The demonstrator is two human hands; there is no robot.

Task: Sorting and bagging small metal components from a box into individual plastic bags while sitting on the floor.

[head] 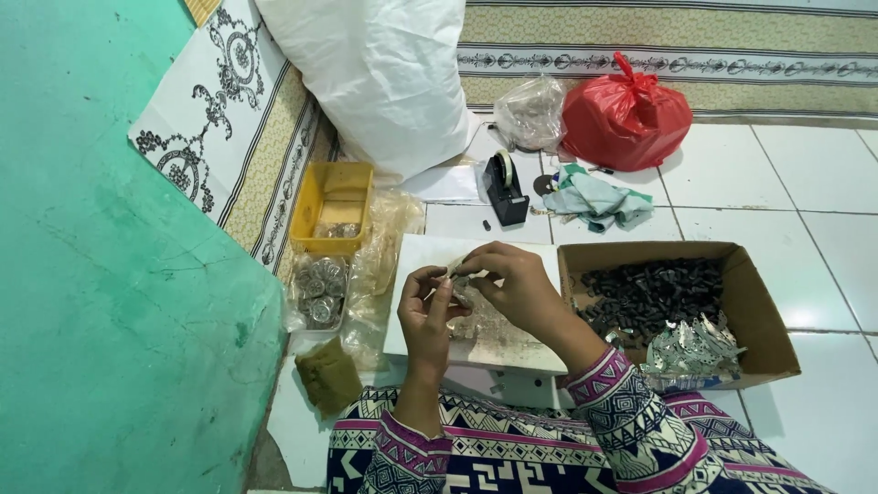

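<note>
Small silver piece (pixel 455 267) in both hands' pinched grip — cardboard box (pixel 764 311) of dark parts (pixel 651 291) alongside.

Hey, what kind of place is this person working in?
Probably a home floor used for piecework: white floor tiles, a cardboard box of small dark parts, a tape dispenser, both hands pinching a small piece.

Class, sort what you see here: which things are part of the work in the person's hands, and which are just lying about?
In use:
left hand and right hand, pinching a small pale strip
white board beneath them
cardboard box of dark pieces and silvery scraps
yellow tray

Lying about:
red bag
tape dispenser
crumpled cloth
big white sack
</note>
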